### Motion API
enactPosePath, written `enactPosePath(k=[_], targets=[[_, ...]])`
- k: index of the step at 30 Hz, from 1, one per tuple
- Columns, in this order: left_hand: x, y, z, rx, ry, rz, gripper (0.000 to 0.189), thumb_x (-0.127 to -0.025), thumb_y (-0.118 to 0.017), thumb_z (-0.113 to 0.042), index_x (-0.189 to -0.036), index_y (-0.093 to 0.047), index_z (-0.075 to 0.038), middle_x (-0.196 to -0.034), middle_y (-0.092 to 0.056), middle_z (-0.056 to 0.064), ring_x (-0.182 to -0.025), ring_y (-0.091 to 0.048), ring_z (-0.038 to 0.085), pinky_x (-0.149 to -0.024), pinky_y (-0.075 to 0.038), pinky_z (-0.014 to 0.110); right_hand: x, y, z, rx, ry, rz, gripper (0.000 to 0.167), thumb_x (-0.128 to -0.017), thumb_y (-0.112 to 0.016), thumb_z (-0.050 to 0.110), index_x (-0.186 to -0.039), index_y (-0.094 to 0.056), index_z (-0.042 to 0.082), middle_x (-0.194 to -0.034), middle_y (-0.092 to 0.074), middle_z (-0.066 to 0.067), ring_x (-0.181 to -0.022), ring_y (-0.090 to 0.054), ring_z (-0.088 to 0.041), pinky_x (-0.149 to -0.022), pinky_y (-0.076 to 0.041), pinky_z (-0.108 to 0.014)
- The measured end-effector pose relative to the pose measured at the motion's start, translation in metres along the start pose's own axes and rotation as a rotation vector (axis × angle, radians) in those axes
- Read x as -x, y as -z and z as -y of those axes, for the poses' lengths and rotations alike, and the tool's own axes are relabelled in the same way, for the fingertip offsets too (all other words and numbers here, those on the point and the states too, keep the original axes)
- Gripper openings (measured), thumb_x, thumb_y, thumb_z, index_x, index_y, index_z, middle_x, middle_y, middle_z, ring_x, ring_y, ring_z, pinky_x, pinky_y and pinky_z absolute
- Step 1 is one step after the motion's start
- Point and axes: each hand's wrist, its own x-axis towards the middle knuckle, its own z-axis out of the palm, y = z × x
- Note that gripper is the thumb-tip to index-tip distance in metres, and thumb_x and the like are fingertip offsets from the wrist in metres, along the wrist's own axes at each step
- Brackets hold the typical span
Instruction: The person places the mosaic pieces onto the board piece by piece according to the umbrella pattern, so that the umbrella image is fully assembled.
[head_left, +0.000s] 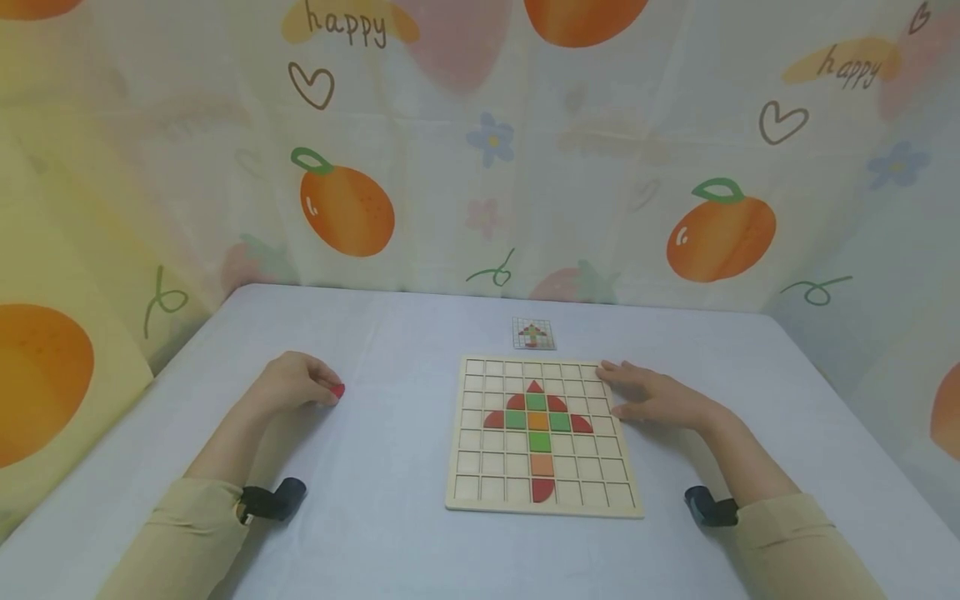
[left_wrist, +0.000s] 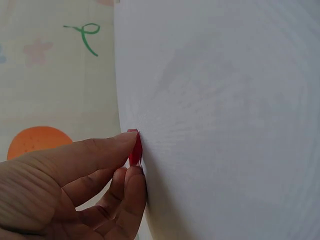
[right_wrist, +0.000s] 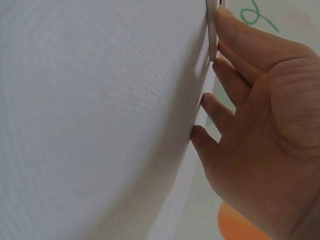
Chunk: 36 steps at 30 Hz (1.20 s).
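Observation:
My left hand (head_left: 295,385) pinches a small red tile (left_wrist: 135,150) between thumb and fingers, low over the left side of the table. To the right lies a square wooden grid board (head_left: 480,479) bearing a pattern of coloured tiles. A red triangle (head_left: 534,387) tops it, with red rounded pieces and green squares around an orange square (head_left: 537,421). Below run a green square (head_left: 539,442), a light orange square (head_left: 542,465) and a red rounded piece (head_left: 542,490). With fingers spread, my right hand (head_left: 660,396) touches the board's right edge near its upper corner.
Behind the board lies a small pattern card (head_left: 533,333) showing a similar coloured figure. A white cloth (head_left: 375,533) covers the table, and a printed curtain (head_left: 435,208) hangs along its back edge. Black wrist cameras (head_left: 273,500) sit at both cuffs.

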Motion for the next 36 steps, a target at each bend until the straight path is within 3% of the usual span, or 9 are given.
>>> enactPosePath(k=[5, 15, 21, 26, 36], targets=[[0.001, -0.001, -0.002, 0.007, 0.004, 0.004, 0.028, -0.081, -0.076, -0.015, -0.104, -0.072, 0.0, -0.096, -0.071, 0.014, -0.081, -0.057, 0.02, -0.067, -0.046, 0.026, 0.0, 0.0, -0.001, -0.001, 0.0, -0.001, 0.072, -0.089, -0.069, 0.035, -0.152, -0.039, 0.017, -0.164, -0.027, -0.008, -0.154, -0.01, -0.043, -0.119, -0.012, -0.068], [0.002, -0.004, -0.008, 0.005, -0.044, -0.03, 0.02, -0.082, -0.076, -0.014, -0.097, -0.072, -0.004, -0.09, -0.069, 0.011, -0.079, -0.056, 0.02, -0.066, -0.045, 0.027, 0.0, 0.001, -0.002, -0.003, 0.008, 0.001, 0.072, -0.089, -0.069, 0.035, -0.152, -0.039, 0.016, -0.164, -0.027, -0.009, -0.154, -0.009, -0.043, -0.119, -0.011, -0.068], [-0.004, -0.012, -0.013, 0.009, -0.114, -0.044, 0.014, -0.081, -0.078, -0.013, -0.093, -0.075, -0.007, -0.089, -0.074, 0.007, -0.083, -0.059, 0.019, -0.07, -0.047, 0.026, 0.0, 0.001, -0.002, -0.001, 0.001, 0.003, 0.073, -0.089, -0.069, 0.036, -0.152, -0.039, 0.017, -0.164, -0.026, -0.008, -0.154, -0.009, -0.043, -0.118, -0.011, -0.069], [-0.004, -0.022, -0.031, 0.038, -0.176, -0.02, 0.011, -0.084, -0.074, -0.01, -0.095, -0.076, -0.009, -0.09, -0.076, 0.006, -0.085, -0.063, 0.017, -0.076, -0.049, 0.026, 0.0, 0.002, -0.001, -0.004, 0.007, 0.006, 0.072, -0.089, -0.069, 0.035, -0.152, -0.039, 0.016, -0.164, -0.026, -0.009, -0.154, -0.009, -0.043, -0.118, -0.011, -0.069], [0.001, -0.042, -0.07, 0.131, -0.233, 0.014, 0.012, -0.08, -0.075, -0.004, -0.092, -0.071, -0.005, -0.087, -0.074, 0.006, -0.078, -0.062, 0.014, -0.068, -0.051, 0.025, 0.001, 0.001, 0.0, -0.004, 0.006, 0.001, 0.072, -0.089, -0.069, 0.035, -0.152, -0.039, 0.017, -0.164, -0.027, -0.008, -0.153, -0.009, -0.043, -0.118, -0.011, -0.07]])
